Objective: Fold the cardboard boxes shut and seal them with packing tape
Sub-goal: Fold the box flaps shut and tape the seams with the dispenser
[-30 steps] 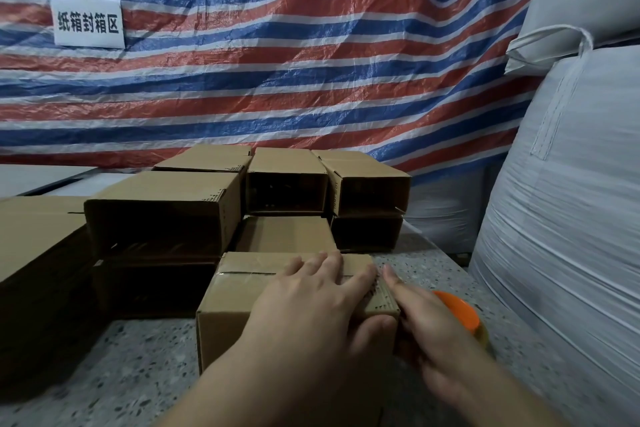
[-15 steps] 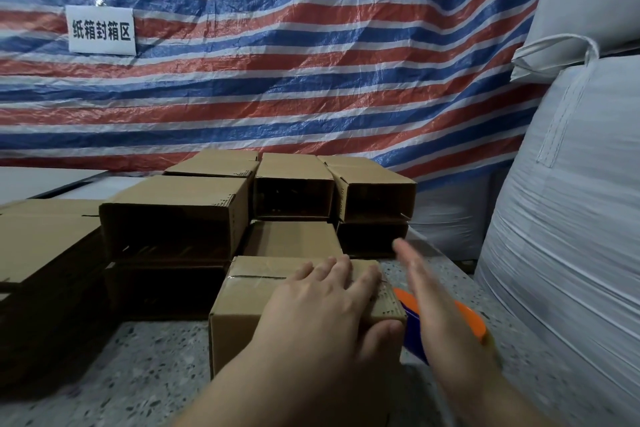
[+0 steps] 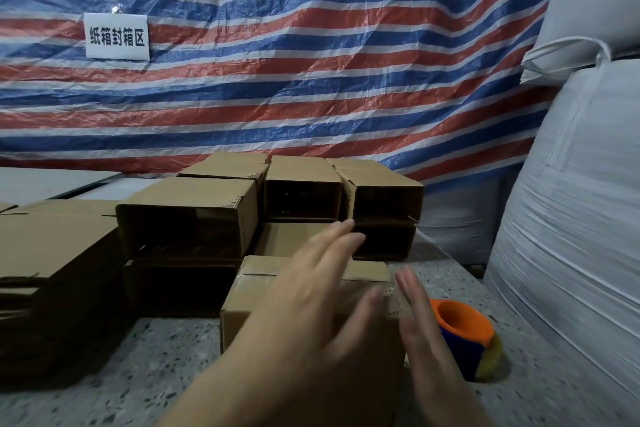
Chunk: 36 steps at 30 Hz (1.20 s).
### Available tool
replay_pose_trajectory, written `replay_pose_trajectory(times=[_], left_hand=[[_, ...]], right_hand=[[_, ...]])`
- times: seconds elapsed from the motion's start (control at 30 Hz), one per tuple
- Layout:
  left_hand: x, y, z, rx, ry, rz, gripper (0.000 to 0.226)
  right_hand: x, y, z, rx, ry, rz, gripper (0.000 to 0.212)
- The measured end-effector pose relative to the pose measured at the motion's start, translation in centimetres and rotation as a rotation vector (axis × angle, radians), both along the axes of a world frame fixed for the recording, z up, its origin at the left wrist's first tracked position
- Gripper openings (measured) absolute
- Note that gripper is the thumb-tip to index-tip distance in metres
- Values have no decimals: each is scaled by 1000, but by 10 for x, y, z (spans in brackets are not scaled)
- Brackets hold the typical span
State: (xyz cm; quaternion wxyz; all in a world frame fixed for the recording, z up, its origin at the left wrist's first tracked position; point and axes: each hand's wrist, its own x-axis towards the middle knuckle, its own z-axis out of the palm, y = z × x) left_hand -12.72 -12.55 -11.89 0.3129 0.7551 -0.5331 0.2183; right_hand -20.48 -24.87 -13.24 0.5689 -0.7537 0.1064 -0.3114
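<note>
With the box [image 3: 308, 302] on the surface [image 3: 173, 367] directly ahead, both the left hand [image 3: 311, 295] and right hand [image 3: 420, 326] hovered with fingers wide, holding nothing; pressing the tape seam flat seemed wise

Matt cardboard box [image 3: 258, 291], speckled stone tabletop [image 3: 145, 357]

Dim indoor light, deep shadows left of boxes [image 3: 187, 218], motion-blurred left hand [image 3: 311, 295], wide-angle edge bending
</note>
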Motion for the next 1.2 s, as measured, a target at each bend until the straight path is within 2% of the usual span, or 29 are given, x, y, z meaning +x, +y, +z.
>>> replay_pose_trajectory(times=[0.03,0.07,0.13,0.2,0.27,0.33,0.37,0.43,0.5,0.63,0.73,0.8,0.9,1.03,1.13,1.2], left_hand=[[2,7,-3,-96,-6,23,59],[5,15,-7,-204,-7,59,53],[13,31,-19,-378,89,156,52],[19,46,-33,-448,299,261,67],[20,55,-45,-416,599,272,73],[19,54,-50,-394,898,170,53],[20,54,-50,-401,979,127,40],[27,58,-41,-413,1017,116,19],[32,64,-25,-384,1026,124,16],[37,69,-9,-253,1085,250,17],[43,60,-16,-120,1196,372,32],[48,53,-25,-40,1287,434,36],[58,52,-39,-52,1367,458,44],[60,66,-42,-119,1369,454,56],[42,80,-42,-180,1311,473,55],[23,85,-47,-229,1312,422,47]], right_hand=[[-14,-14,-40,112,41,-43,99],[-17,-16,-37,41,59,101,101],[-18,-27,-63,-22,45,33,104],[-15,-28,-56,-8,61,84,96],[-18,-21,-63,51,65,106,84],[-17,-17,-60,42,53,77,74],[-17,-15,-54,51,46,40,69],[-16,-16,-38,51,36,-45,64],[-16,-22,-16,85,117,-75,58],[-9,-43,9,108,489,56,60],[8,-51,-5,15,760,48,66],[19,-52,-19,34,842,24,73],[26,-52,-32,181,860,9,75],[21,-58,-47,418,715,-122,78],[2,-50,-60,530,555,-183,55],[-7,-38,-69,534,504,-185,51]])
